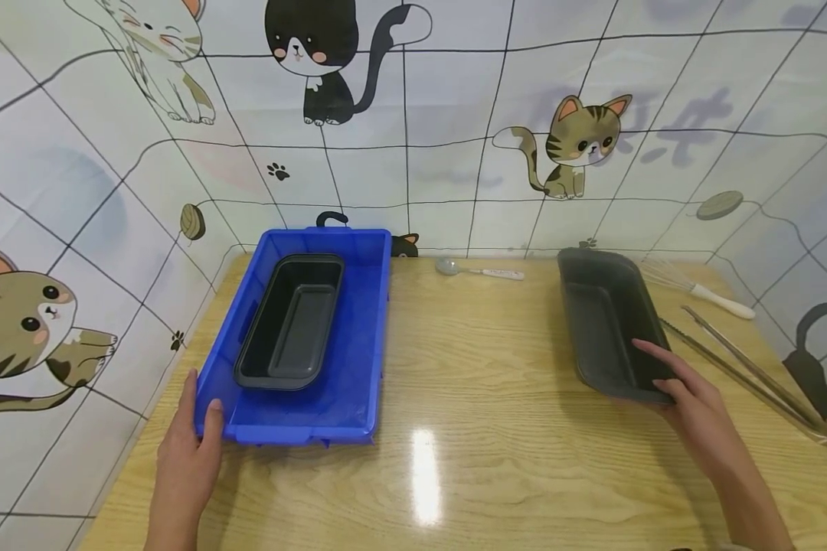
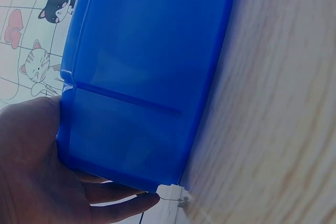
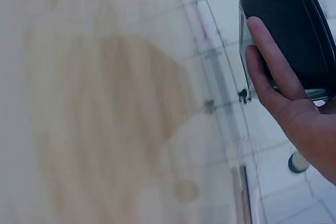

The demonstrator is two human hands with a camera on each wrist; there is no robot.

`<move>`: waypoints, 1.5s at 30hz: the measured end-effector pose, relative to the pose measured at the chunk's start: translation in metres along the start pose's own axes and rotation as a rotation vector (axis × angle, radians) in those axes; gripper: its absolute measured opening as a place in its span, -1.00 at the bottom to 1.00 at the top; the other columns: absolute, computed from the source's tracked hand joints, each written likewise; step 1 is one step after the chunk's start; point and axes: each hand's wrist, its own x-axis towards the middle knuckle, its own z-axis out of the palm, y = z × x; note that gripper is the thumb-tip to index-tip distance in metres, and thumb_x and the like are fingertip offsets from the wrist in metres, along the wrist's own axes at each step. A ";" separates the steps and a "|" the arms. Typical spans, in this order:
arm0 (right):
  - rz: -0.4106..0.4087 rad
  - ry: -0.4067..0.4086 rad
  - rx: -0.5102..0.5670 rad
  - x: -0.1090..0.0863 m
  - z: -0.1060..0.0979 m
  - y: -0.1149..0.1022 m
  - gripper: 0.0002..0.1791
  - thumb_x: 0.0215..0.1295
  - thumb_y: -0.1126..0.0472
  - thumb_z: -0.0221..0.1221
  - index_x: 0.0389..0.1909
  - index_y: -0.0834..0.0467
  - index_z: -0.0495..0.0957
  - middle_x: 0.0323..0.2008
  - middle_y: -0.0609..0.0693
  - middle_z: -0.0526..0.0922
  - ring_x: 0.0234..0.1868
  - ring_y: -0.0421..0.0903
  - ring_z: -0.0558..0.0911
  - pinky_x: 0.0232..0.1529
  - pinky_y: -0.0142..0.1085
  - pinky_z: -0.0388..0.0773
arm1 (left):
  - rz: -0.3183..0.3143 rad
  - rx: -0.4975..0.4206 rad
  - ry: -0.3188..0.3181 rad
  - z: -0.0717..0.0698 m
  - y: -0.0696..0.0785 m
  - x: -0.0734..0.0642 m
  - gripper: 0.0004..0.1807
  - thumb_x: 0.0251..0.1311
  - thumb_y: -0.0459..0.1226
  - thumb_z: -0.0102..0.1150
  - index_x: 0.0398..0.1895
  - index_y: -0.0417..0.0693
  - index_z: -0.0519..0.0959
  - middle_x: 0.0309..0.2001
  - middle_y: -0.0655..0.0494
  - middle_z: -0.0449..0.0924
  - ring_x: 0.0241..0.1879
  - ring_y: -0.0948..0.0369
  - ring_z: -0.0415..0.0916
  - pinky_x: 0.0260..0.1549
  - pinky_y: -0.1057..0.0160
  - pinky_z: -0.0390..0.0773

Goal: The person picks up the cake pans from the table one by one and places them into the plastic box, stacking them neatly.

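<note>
On the left of the table lies a blue plastic tray [image 1: 348, 417] with a dark loaf pan [image 1: 303, 321] standing in it. My left hand [image 1: 189, 459] holds the tray's near left corner, thumb at the front wall and fingers along the left side. The left wrist view shows this hand [image 2: 37, 166] against the tray's outer wall [image 2: 136, 66]. My right hand [image 1: 692, 413] grips a second dark loaf pan [image 1: 603, 314] at its near right corner, thumb over the rim. In the right wrist view, two straight fingers [image 3: 275, 59] lie against the underside of this pan [image 3: 289, 24], raised above the table.
A small spoon [image 1: 482, 272] lies at the back of the table [image 1: 469, 459]. To the right, beyond the held pan, are a whisk [image 1: 720, 301] with a white handle and long metal tongs [image 1: 758, 375]. A cat-patterned sheet [image 1: 448, 99] stands behind and at the sides.
</note>
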 end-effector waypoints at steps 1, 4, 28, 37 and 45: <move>0.005 0.008 -0.027 0.002 0.004 -0.003 -0.40 0.82 0.32 -0.25 0.77 0.05 0.18 0.77 0.07 -0.17 0.30 -0.46 0.59 0.10 -0.49 0.72 | -0.003 0.000 -0.002 0.000 0.000 0.000 -0.23 0.78 0.05 -0.35 0.85 0.15 -0.31 0.76 -0.39 -0.15 0.66 -0.52 -0.02 0.52 -0.59 0.12; 0.011 0.036 -0.179 0.006 0.019 -0.013 -0.41 0.83 0.26 -0.19 0.76 -0.02 0.22 0.75 0.06 -0.09 0.19 -0.46 0.60 -0.03 -0.52 0.71 | -0.011 -0.003 -0.009 0.000 -0.001 0.001 -0.23 0.78 0.06 -0.37 0.85 0.16 -0.32 0.77 -0.39 -0.17 0.66 -0.52 -0.03 0.52 -0.59 0.12; -0.110 -0.062 -0.124 0.031 0.115 -0.034 -0.40 0.68 0.46 -0.07 0.64 0.10 0.33 0.49 0.25 0.23 0.17 -0.28 0.71 -0.01 -0.41 0.77 | 0.005 -0.004 0.002 -0.001 -0.001 -0.001 -0.24 0.78 0.04 -0.35 0.85 0.18 -0.27 0.76 -0.39 -0.13 0.65 -0.53 0.00 0.52 -0.59 0.14; -0.089 -0.045 -0.181 0.041 0.145 -0.048 -0.41 0.69 0.43 -0.12 0.65 0.15 0.27 0.65 0.28 0.10 0.23 -0.32 0.66 0.02 -0.45 0.73 | 0.005 -0.004 0.007 -0.001 0.001 -0.001 -0.25 0.78 0.04 -0.35 0.85 0.18 -0.28 0.76 -0.39 -0.12 0.64 -0.53 0.01 0.52 -0.59 0.14; -0.055 -0.055 -0.159 0.055 0.181 -0.063 -0.36 0.61 0.46 -0.13 0.65 0.18 0.26 0.67 0.23 0.14 0.42 0.20 0.55 0.08 -0.45 0.72 | 0.010 -0.008 0.013 0.000 -0.001 0.000 -0.25 0.78 0.04 -0.34 0.85 0.17 -0.26 0.75 -0.40 -0.10 0.64 -0.53 0.03 0.52 -0.58 0.15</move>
